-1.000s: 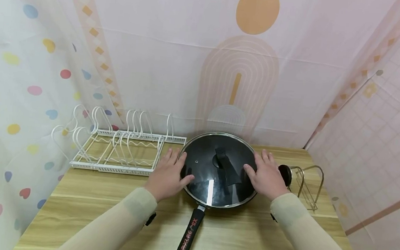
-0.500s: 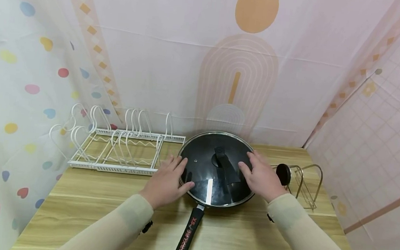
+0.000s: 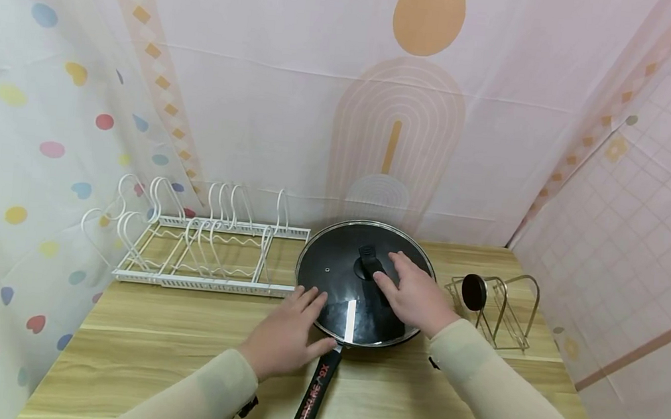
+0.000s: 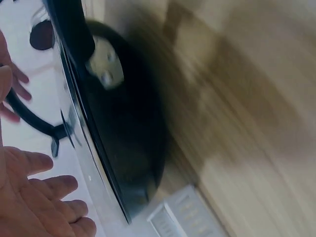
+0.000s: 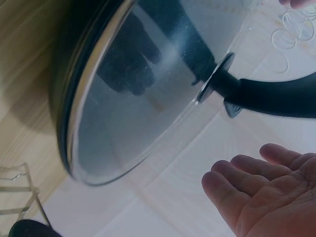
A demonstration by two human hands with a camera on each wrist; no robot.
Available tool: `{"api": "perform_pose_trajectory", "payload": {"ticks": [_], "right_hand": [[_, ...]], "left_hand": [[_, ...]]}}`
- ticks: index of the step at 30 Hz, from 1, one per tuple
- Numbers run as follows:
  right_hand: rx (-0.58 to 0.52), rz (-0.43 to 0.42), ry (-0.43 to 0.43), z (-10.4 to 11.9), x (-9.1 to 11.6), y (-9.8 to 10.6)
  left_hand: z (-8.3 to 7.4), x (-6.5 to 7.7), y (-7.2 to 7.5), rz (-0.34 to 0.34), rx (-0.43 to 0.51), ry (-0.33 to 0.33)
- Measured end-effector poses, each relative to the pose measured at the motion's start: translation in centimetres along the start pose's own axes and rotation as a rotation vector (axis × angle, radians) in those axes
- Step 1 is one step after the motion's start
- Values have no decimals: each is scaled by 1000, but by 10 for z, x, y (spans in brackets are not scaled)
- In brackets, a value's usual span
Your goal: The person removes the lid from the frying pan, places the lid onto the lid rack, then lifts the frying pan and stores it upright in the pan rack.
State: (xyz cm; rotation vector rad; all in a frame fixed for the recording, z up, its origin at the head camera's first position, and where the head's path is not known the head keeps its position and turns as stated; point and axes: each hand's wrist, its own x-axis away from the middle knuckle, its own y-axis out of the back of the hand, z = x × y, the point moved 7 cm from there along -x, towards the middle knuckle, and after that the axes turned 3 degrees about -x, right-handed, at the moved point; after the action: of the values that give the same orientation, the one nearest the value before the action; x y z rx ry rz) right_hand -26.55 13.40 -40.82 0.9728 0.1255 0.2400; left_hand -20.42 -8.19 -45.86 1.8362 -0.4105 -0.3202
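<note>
A black frying pan (image 4: 133,118) stands on the wooden tabletop, covered by a glass lid (image 3: 336,299) with a metal rim. Its long black handle (image 3: 314,397) points toward me, with red lettering along it. Over the lid, my right hand (image 3: 420,300) hovers beside the curved black lid handle (image 3: 369,260), fingers extended; the right wrist view shows a gap between them. My left hand (image 3: 285,335) is at the pan's near left side, above where the pan handle joins, its fingers loosely spread and holding nothing.
A white wire dish rack (image 3: 203,284) stands left of the pan. To the right is a small metal wire rack (image 3: 505,307) with a dark round piece (image 3: 474,292) at its left end. Patterned curtains (image 3: 248,115) close off the back and sides.
My right hand has moved left from the pan's right edge to beside the lid handle. My left hand has come down and nearer from the pan's left rim toward the pan handle.
</note>
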Motion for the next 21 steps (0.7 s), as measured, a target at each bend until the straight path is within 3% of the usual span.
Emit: {"api": "perform_pose_trajectory", "payload": {"ticks": [3,11,21], "right_hand": [[-5,14,-5,5,-2,-4],[17,43,-16,16,-10,-18],[18,77,-61,23,-19,-28]], "left_hand": [[-12,8,-6,33,10,-56],[-33,23,-21,205,-4,-174],[-39,30,-31,282,-103,-212]]}}
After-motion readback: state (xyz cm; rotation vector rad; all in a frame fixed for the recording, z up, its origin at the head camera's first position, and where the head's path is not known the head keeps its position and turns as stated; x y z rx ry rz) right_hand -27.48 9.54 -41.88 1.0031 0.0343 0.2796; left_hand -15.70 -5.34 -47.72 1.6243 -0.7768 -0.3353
